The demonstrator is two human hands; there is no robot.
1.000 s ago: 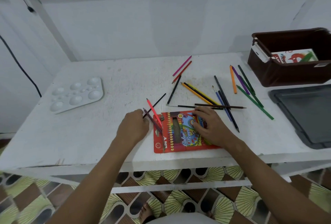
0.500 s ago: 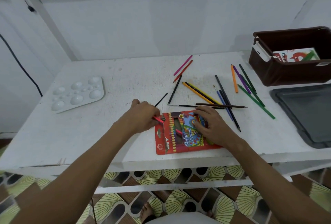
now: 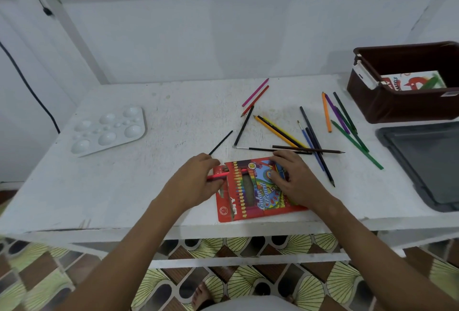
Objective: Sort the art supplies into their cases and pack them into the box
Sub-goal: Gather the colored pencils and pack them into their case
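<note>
A white painted wooden desk (image 3: 124, 186) carries everything. At its right edge lies a flat grey plastic lid (image 3: 427, 161), and behind that stands a dark brown plastic box (image 3: 397, 107) with a printed pastel case inside. Far left rests a white plastic paint palette (image 3: 109, 129). Near the front edge lies a red cardboard colour-pencil case (image 3: 253, 196), flat, with its open end towards the left. The right hand (image 3: 295, 179) presses on the case, fingers spread flat, grip apart and clasping nothing. The left hand (image 3: 198, 181) has its grip clamped on a pink-red pencil (image 3: 223, 175), whose far end lies inside the case's opening. Loose coloured pencils (image 3: 280, 132) and thin brushes lie scattered behind the case.
</note>
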